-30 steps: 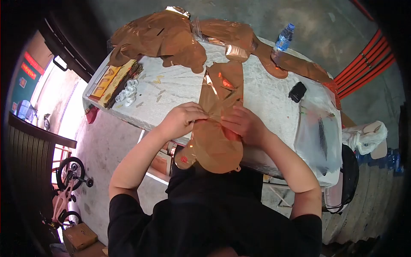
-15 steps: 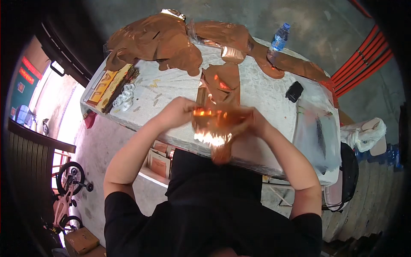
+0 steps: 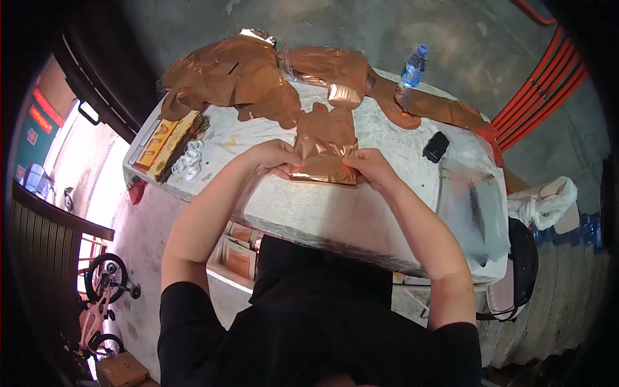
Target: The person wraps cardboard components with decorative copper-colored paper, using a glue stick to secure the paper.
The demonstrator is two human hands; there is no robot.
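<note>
A shiny copper-coloured foil sheet (image 3: 324, 143) lies on the white-covered table (image 3: 284, 200) in front of me, with its near end folded over into a flat, rectangular edge. My left hand (image 3: 276, 157) pinches the left side of this fold. On the opposite side, my right hand (image 3: 375, 169) grips the fold between thumb and fingers. Whether anything lies inside the fold is hidden. Just beyond the sheet sits a small glossy copper-coloured packet (image 3: 345, 96).
Large brown foil pieces (image 3: 245, 74) spread along the table's far side. A water bottle (image 3: 414, 66) stands at the far right, above a black object (image 3: 436, 147). White rings (image 3: 188, 160) lie by a yellow box (image 3: 158, 143) at left. Clear plastic sheeting (image 3: 474, 206) covers the right end.
The foil, blurred and raised near the table's front edge before, now rests flat, farther from me and folded. Both hands have moved with it and hold its sides.
</note>
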